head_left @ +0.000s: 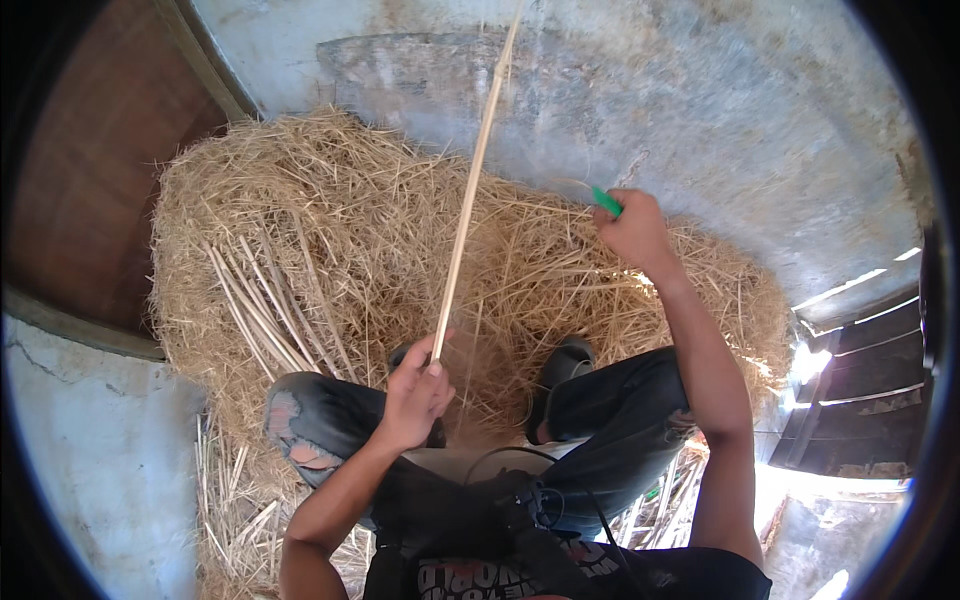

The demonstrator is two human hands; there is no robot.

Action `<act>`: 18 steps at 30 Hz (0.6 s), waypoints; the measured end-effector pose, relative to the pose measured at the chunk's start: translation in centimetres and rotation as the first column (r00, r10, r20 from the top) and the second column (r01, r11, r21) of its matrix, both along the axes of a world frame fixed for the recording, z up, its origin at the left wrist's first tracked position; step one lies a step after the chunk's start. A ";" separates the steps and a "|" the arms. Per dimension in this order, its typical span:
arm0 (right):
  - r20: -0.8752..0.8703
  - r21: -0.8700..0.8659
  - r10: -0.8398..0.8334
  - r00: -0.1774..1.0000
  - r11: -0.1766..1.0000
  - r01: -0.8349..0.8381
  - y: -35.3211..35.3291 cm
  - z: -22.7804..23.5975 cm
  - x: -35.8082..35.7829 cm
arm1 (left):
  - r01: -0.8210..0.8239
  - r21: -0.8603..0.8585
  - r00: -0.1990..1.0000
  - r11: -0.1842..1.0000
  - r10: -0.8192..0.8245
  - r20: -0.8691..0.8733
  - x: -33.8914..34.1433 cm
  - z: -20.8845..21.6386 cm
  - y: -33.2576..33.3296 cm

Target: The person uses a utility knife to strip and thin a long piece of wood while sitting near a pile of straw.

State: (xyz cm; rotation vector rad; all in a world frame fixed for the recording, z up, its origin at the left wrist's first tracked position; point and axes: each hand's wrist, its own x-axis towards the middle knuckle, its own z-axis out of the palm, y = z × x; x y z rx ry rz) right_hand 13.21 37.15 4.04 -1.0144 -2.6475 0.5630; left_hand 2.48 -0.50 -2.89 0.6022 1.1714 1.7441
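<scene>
My left hand [415, 398] is closed round the lower end of a long pale stick [470, 195], which looks like split bamboo or cane. The stick slants up and away, its far tip reaching the top of the view. Out to the right, my right hand [638, 232] is closed round a green handle [606, 201], probably a knife's; its blade cannot be made out. A thin, curled strip shows just beyond that handle. The two hands are well apart, and the green-handled tool does not touch the stick.
Under and around my feet lies a deep heap of straw-like shavings [330, 190]. Several pale sticks [265, 310] rest on it at the left. A grey wall [680, 100] rises beyond, with a brown door-like panel [110, 170] at the left and dark slats [860, 370] at the right.
</scene>
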 end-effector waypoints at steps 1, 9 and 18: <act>0.042 0.030 0.016 0.999 0.999 -0.017 -0.8 -0.7 0.0 | 0.003 0.005 1.000 1.000 -0.003 -0.012 0.0 -0.1 0.3; 0.028 -0.045 0.371 0.928 0.928 -0.370 -9.1 -2.0 -1.6 | -0.057 -0.006 0.974 0.998 0.055 -0.221 0.7 -1.1 0.9; 0.079 -0.009 0.498 0.864 0.867 -0.499 -13.8 -2.7 -4.1 | -0.156 -0.080 0.950 0.985 0.127 -0.285 1.3 -0.1 2.3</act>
